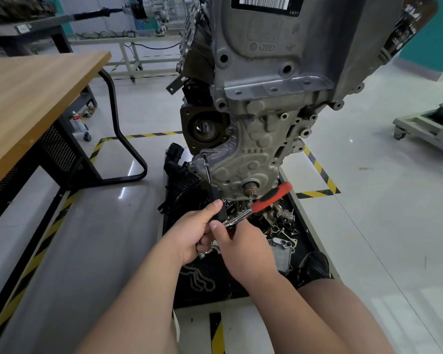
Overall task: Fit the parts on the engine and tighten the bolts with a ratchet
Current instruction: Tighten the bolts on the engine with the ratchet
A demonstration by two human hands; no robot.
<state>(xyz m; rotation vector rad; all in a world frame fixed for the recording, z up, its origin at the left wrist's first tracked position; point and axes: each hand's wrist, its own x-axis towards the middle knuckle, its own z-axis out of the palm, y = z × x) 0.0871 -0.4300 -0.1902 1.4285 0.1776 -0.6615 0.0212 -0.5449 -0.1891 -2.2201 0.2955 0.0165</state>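
A grey engine [274, 103] hangs upright over a black parts tray [299, 226]. A thin extension bar [207, 172] runs from a bolt on the lower left of the engine's front cover down toward my hands. My left hand [197, 231] grips the dark lower end of that bar. My right hand [241, 246] holds the chrome head end of a ratchet [261, 203], whose red handle points up and right past the crankshaft stub [251, 189]. The joint between ratchet and bar is hidden by my fingers.
The tray holds several loose metal parts, a chain [197, 277] and a black plastic housing [179, 175]. A wooden workbench [36, 98] with black legs stands at the left. Yellow-black floor tape [320, 172] frames the stand. A grey cart [425, 123] sits at the right.
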